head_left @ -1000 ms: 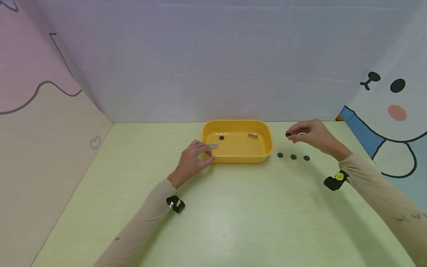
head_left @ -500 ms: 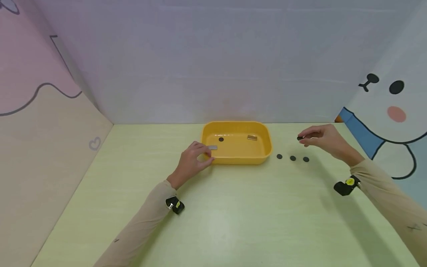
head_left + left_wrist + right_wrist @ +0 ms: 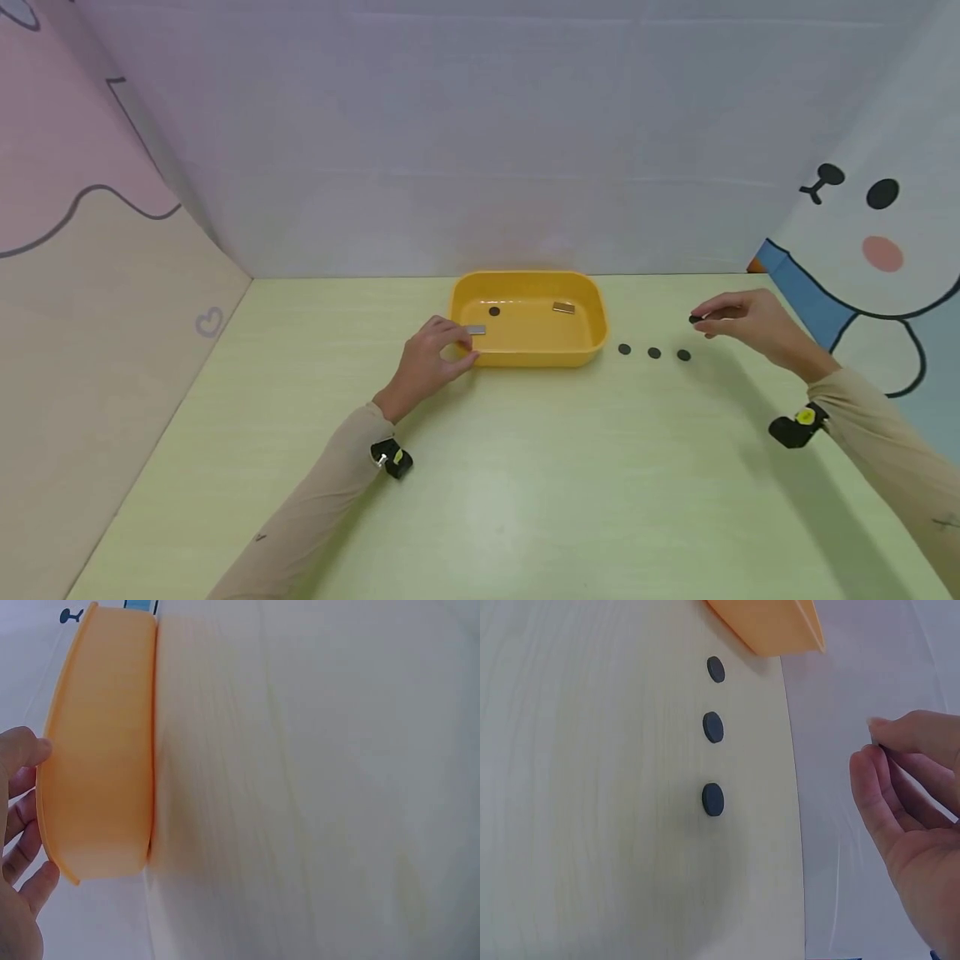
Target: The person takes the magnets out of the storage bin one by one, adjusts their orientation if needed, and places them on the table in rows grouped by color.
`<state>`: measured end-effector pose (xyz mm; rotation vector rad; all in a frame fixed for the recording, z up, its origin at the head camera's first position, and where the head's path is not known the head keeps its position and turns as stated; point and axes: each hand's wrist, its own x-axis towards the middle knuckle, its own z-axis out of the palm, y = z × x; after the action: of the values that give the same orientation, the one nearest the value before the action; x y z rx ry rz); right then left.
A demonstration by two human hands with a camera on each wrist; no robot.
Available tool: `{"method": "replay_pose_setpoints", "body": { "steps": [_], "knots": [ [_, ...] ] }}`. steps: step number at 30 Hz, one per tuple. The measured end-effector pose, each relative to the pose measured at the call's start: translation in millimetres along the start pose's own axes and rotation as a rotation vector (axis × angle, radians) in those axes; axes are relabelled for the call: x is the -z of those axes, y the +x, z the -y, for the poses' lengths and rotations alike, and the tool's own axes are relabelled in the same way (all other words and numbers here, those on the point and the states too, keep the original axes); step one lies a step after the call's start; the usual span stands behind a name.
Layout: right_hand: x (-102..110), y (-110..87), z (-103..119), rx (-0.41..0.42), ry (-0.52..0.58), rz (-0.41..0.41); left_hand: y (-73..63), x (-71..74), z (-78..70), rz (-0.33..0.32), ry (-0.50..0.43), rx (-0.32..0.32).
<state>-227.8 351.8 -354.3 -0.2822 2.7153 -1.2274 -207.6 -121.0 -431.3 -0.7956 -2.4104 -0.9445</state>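
Above table (image 3: 570, 475), black disc (image 3: 694, 319), pinched in right hand (image 3: 753, 322)

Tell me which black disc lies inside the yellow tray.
The disc left of centre inside the tray; three others lie on the table, the right hand pinches another dark piece.

A person's left hand (image 3: 427, 358) holds the near left corner of a glossy yellow tray (image 3: 540, 360) with rounded corners, standing on a pale green tabletop (image 3: 480, 500). Inside lie a round black disc (image 3: 494, 312), a silver-grey rectangular strip (image 3: 477, 330) just beside the left fingers, and a brownish rectangular strip (image 3: 564, 308) toward the right. Right of the tray, three flat dark discs (image 3: 654, 353) lie in a row, spaced apart. Near the row's right end, the right hand (image 3: 757, 321) pinches a small black piece (image 3: 695, 319) between thumb and fingers. Both arms wear beige sleeves (image 3: 892, 454).
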Motion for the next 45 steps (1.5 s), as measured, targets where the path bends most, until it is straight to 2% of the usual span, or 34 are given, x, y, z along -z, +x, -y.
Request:
{"method": "replay_pose_setpoints", "body": {
  "steps": [10, 22, 29, 45],
  "knots": [
    [6, -9.8, -16, -0.009, -0.022, 0.002, 0.7, -0.1, 1.1, 0.001, -0.006, 0.004],
    [3, -10.6, -30, -0.071, -0.094, 0.012, -1.5, -0.8, 3.6, 0.002, -0.014, 0.015],
    [2, -9.1, -51, -0.100, -0.102, 0.005, -0.4, -1.7, 3.4, 0.004, -0.022, 0.010],
    [-9, -12.1, -65, -0.074, -0.155, -0.015, -1.9, -2.5, 2.4, 0.014, -0.011, 0.020]
  ]
}}
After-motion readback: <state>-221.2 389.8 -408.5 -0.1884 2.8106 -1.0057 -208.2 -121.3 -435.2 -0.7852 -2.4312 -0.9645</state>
